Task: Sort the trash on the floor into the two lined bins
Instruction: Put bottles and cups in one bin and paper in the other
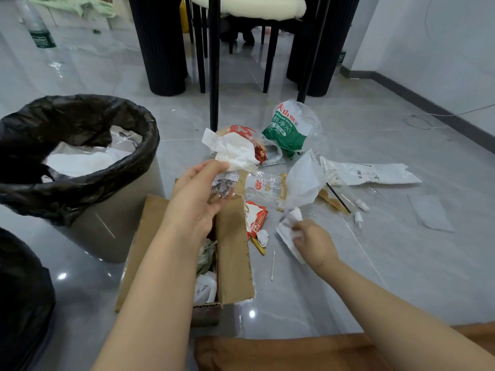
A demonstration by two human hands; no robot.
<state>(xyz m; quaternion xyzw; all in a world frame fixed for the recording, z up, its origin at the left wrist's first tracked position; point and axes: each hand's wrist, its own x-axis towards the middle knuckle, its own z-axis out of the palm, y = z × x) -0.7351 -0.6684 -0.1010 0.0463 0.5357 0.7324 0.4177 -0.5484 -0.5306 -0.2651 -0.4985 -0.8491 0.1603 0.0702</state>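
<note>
My left hand [199, 194] holds a bunch of crumpled white tissue and printed paper [233, 156] above an open cardboard box [233, 250]. My right hand [312, 238] pinches a white paper scrap [289, 228] low over the floor, right of the box. A grey bin with a black liner [80, 162] stands at the left with white plastic and paper inside. The black liner of a second bin [21, 298] shows at the lower left edge. Trash lies ahead: a green and white plastic wrapper [289, 129], a red snack packet [255, 218], clear bags and a white mailer bag [372, 174].
A cotton swab [272, 265] lies right of the box, and a black straw [338, 197] and small white caps lie further right. Black table and chair legs [214, 62] stand just behind the trash. A plastic bottle [37, 28] lies far left. The wall runs along the right.
</note>
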